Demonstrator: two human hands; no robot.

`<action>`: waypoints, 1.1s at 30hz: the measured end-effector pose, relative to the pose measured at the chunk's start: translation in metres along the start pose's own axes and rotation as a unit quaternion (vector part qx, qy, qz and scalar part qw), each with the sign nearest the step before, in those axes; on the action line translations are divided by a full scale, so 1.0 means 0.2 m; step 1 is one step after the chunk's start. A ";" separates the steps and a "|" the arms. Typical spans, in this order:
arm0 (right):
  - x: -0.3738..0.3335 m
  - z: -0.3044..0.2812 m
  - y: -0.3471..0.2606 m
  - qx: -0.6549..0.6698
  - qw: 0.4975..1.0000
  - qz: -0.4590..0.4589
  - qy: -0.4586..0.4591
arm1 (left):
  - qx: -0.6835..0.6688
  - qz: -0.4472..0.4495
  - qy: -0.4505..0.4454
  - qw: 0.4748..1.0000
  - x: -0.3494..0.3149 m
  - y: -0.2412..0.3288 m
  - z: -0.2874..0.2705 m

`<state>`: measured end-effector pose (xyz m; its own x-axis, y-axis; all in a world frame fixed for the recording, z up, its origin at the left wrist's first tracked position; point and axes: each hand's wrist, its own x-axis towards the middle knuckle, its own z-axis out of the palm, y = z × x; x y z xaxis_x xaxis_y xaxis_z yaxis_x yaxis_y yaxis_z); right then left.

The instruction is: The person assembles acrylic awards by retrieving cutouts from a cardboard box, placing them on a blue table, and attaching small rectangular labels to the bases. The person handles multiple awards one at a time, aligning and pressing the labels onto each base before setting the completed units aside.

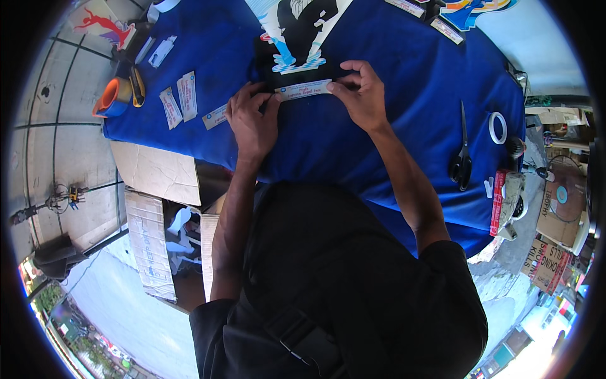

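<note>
A pale printed label strip lies across the near edge of a black base. My left hand is closed at the strip's left end, thumb and fingertips on it. At the right end, my right hand grips the strip with its thumb and a finger, its index finger raised. Just beyond the strip stands a flat cutout with a black figure over blue and white waves. Another label strip pokes out beside my left hand.
On the blue cloth, several label strips, an orange tape roll and a yellow-black cutter lie left. Black scissors and a white tape roll lie right. An open cardboard box holds cut pieces below left.
</note>
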<state>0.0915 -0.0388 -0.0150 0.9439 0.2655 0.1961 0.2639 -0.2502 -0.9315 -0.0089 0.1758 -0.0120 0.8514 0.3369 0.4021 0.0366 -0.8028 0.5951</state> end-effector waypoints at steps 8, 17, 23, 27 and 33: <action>0.00 0.00 -0.01 -0.005 1.000 0.013 0.001 | -0.005 -0.001 -0.003 1.000 0.01 0.00 0.00; 0.00 0.00 -0.01 -0.010 1.000 0.005 0.005 | -0.003 -0.012 -0.002 1.000 0.00 0.00 0.01; 0.00 0.01 0.01 -0.010 1.000 0.004 0.008 | -0.010 -0.011 -0.001 1.000 0.00 -0.01 0.01; 0.00 0.01 0.00 0.002 1.000 0.006 0.007 | -0.024 -0.011 0.003 1.000 0.00 -0.02 0.02; 0.00 0.00 -0.01 -0.022 1.000 0.014 -0.011 | -0.018 -0.010 0.007 1.000 -0.01 -0.02 0.03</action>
<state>0.0909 -0.0389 -0.0135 0.9465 0.2786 0.1631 0.2466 -0.2981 -0.9221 -0.0078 0.1767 -0.0192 0.8436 0.3587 0.3995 0.0339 -0.7783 0.6270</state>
